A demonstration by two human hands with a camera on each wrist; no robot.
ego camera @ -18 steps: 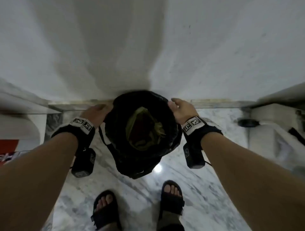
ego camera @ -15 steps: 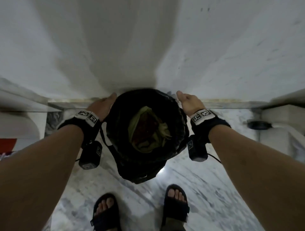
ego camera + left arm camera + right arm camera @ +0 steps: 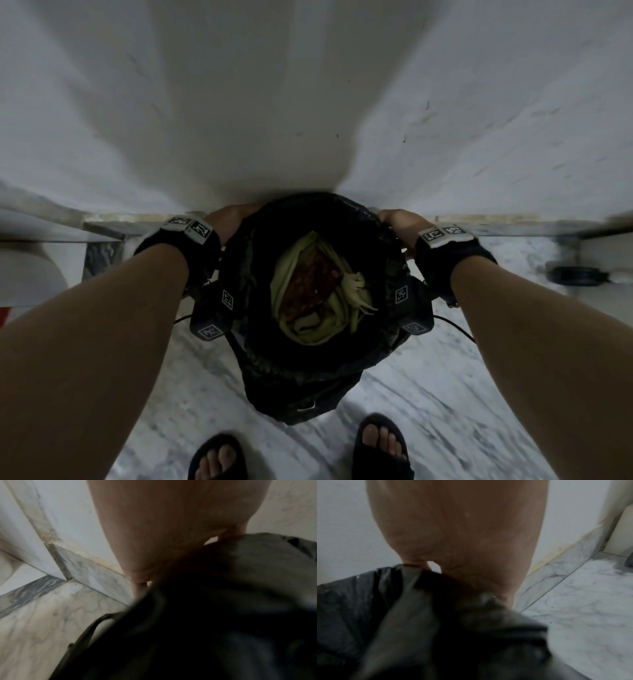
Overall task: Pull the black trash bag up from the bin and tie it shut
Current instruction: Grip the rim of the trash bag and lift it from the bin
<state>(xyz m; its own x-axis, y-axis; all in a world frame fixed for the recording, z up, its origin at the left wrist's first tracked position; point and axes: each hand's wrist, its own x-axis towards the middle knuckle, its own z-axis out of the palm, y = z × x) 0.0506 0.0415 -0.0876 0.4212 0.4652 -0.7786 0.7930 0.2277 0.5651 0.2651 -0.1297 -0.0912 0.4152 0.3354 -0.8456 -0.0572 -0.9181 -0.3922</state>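
The black trash bag (image 3: 260, 346) lines a dark bin (image 3: 308, 404) that stands on the floor against the wall. Inside the bag lie green husks and a reddish-brown scrap (image 3: 315, 287). My left hand (image 3: 229, 219) grips the bag's rim on its left far side, fingers tucked over the edge. My right hand (image 3: 399, 224) grips the rim on the right far side. In the left wrist view the left hand (image 3: 171, 540) meets the bag (image 3: 240, 601) at its top edge. In the right wrist view the right hand (image 3: 462, 534) pinches the bag (image 3: 385, 608); fingertips are hidden.
A white wall (image 3: 308, 102) rises directly behind the bin, with a marble skirting (image 3: 496, 222) at its foot. The marble floor (image 3: 462, 394) spreads around. My two sandalled feet (image 3: 219, 459) stand just in front of the bin. A dark round object (image 3: 575, 275) lies at right.
Both hands have closed in on the bag's rim and curled over it at the far sides. The view has moved closer above the bin.
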